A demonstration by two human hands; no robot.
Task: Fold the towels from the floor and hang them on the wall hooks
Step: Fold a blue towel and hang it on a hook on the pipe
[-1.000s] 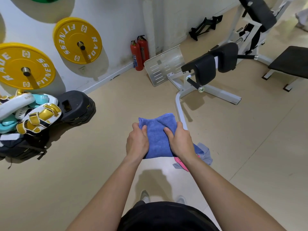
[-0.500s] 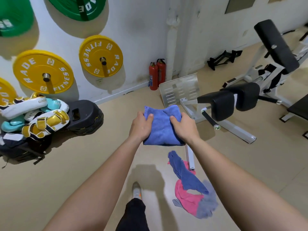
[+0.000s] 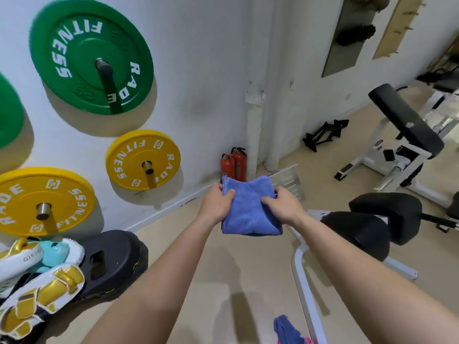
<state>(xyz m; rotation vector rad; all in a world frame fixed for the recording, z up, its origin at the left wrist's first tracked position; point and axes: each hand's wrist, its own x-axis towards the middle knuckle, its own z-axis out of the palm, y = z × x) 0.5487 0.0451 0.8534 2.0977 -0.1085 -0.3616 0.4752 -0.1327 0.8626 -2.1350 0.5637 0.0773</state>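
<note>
As L hand (image 3: 215, 207) + R hand (image 3: 286, 207) grip blue towel (image 3: 249, 214) | floor towels (image 3: 288, 330) cropped btm

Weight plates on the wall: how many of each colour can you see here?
Green plates: 2 (one cut off at the left edge)
Yellow plates: 2
Total: 4

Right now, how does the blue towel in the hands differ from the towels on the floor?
The blue towel is folded into a neat rectangle; the floor towels lie crumpled. The left hand and right hand hold the blue towel in the air; nothing touches the floor towels. Both show blue cloth.
</note>
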